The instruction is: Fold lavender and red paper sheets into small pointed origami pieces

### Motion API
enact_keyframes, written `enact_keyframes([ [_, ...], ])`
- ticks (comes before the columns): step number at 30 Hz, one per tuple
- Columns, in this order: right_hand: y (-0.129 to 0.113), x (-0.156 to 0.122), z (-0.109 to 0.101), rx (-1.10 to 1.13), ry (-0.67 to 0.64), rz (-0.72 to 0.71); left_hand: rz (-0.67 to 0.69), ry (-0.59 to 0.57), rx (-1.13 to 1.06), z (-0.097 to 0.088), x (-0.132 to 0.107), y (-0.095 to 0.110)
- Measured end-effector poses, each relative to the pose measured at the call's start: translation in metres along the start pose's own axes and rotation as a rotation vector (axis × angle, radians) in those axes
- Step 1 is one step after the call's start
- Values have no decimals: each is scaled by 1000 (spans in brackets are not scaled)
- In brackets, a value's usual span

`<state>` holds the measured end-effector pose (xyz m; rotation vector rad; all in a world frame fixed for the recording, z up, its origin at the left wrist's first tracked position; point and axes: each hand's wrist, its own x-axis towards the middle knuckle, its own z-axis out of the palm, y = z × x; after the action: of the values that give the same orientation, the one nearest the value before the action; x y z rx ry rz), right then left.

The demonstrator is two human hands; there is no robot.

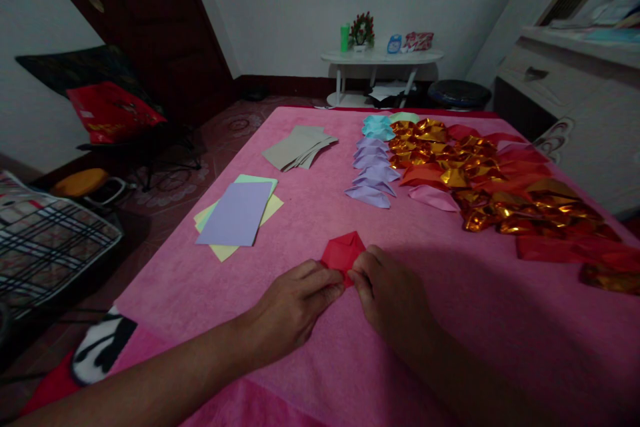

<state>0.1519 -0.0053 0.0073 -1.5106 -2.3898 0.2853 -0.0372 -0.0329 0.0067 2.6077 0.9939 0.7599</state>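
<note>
A partly folded sheet of red paper (342,253) lies on the pink cloth in front of me. My left hand (300,297) pinches its lower left edge, fingertips pressed together. On the other side, my right hand (385,290) grips the right edge between thumb and curled fingers. The two hands nearly meet at the paper's bottom corner, and parts of its edges are hidden under the fingers. Left of the hands sits a stack of purple, green and yellow sheets (237,213). Behind it lie fanned grey sheets (303,147).
Purple folded papers (371,177) stand in a column, with blue ones (377,127) behind. Shiny gold folded papers (505,210) and red ones spread over the right side. Beyond the table's far edge stands a small white table (383,57). A chair with a red bag (110,110) is at left.
</note>
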Motion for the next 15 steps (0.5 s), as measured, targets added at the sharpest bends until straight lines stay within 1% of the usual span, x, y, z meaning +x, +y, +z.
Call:
enact_keyframes([
  [2,1,-2,2,-6,33,-26,7,-12,3,1,-1,-1],
  [7,-3,-7,9,-141,122,-194,7,-32,8,1,-1,-3],
  [10,-9,-10,8,-181,117,-228,-10,-42,-23,-4,1,-6],
  [12,-12,-11,5,-152,98,-231,-25,-68,-56,-10,4,-9],
  [15,-15,-13,0,-69,45,-188,-26,-135,-68,-22,9,-13],
])
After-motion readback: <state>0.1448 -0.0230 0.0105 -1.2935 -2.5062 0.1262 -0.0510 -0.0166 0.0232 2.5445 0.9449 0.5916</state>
